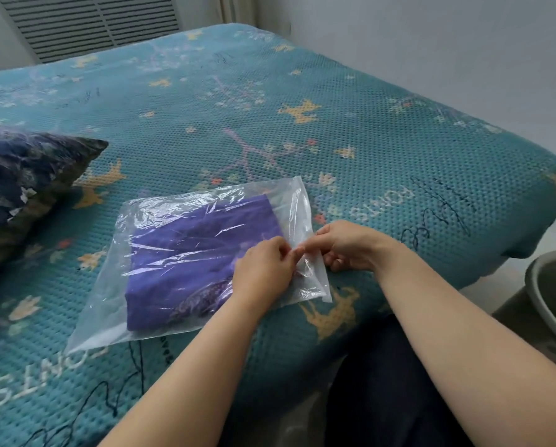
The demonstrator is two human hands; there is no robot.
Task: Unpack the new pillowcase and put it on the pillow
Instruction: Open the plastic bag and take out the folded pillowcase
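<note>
A folded purple pillowcase (199,253) lies sealed in a clear plastic bag (115,285) on the teal bedcover (334,124), which carries inverted writing, partly "ONTS". The left hand (263,269) and right hand (347,243), together, pinch the bag's right edge. A dark pillow (22,182) lies far left.

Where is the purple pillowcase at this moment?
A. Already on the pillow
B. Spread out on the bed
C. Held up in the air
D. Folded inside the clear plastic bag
D: the pillowcase lies folded inside the bag, whose end both hands pinch.
</note>
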